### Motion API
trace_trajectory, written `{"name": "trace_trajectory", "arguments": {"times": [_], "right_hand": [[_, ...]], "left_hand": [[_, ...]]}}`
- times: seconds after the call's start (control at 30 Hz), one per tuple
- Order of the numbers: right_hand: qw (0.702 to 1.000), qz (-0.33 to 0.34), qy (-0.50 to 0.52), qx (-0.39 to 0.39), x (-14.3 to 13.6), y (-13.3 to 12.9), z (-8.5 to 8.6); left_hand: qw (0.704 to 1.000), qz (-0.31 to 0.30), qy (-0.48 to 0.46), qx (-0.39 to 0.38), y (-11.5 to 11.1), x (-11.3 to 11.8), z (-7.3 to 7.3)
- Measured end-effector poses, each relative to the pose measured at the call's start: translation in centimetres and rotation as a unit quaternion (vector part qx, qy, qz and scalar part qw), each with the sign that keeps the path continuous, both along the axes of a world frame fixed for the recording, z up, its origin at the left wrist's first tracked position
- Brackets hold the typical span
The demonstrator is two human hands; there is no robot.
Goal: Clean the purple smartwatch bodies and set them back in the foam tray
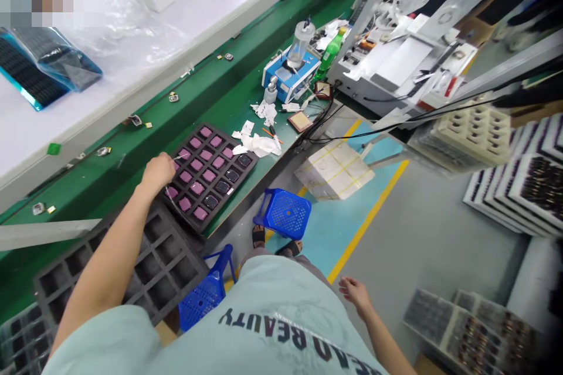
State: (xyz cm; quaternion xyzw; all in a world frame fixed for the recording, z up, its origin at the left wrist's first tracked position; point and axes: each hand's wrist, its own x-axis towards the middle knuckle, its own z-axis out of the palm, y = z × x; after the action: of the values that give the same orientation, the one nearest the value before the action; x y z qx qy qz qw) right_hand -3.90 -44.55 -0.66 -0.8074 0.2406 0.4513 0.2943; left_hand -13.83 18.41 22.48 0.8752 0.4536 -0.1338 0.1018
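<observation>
My left hand is closed at the left edge of a black foam tray. A thin pale sliver shows beside its fingers; what they grip is too small to make out. In the tray's pockets sit several small square pieces with purple faces. Along the right side, a few pockets hold dark-faced pieces. My right hand hangs low over the floor, away from the bench, its fingers loosely apart with nothing in them.
Another foam tray with large pockets lies below my left forearm. Crumpled tissue, a blue machine and a green bottle are farther along the bench. Blue stools stand beside my legs. Another person is at upper left.
</observation>
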Motion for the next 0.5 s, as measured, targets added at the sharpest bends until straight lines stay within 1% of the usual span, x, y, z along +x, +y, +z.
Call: {"name": "trace_trajectory", "arguments": {"times": [0.07,0.13,0.2,0.27,0.3,0.4,0.5], "right_hand": [[1.000,0.013,-0.014,0.015,0.5,1.0,0.4],[0.999,0.020,-0.038,0.033,1.4,2.5,0.8],[0.996,0.020,-0.071,0.056,2.8,4.5,1.3],[0.990,0.020,-0.114,0.084,4.8,6.8,1.9],[0.984,0.021,-0.140,0.105,6.0,8.1,2.3],[0.960,0.036,-0.221,0.170,9.4,11.6,4.2],[0.926,0.056,-0.300,0.224,11.3,14.2,6.9]], "left_hand": [[1.000,-0.004,0.001,0.017,-1.5,1.6,0.7],[0.999,-0.034,-0.016,0.029,-3.7,3.1,2.2],[0.996,-0.076,-0.039,0.038,-6.5,4.5,4.4],[0.989,-0.129,-0.035,0.066,-9.1,5.7,6.8],[0.986,-0.144,-0.036,0.073,-10.2,6.2,7.9],[0.980,-0.168,-0.068,0.082,-12.5,8.1,10.3],[0.976,-0.177,-0.099,0.080,-13.6,10.3,11.5]]}}
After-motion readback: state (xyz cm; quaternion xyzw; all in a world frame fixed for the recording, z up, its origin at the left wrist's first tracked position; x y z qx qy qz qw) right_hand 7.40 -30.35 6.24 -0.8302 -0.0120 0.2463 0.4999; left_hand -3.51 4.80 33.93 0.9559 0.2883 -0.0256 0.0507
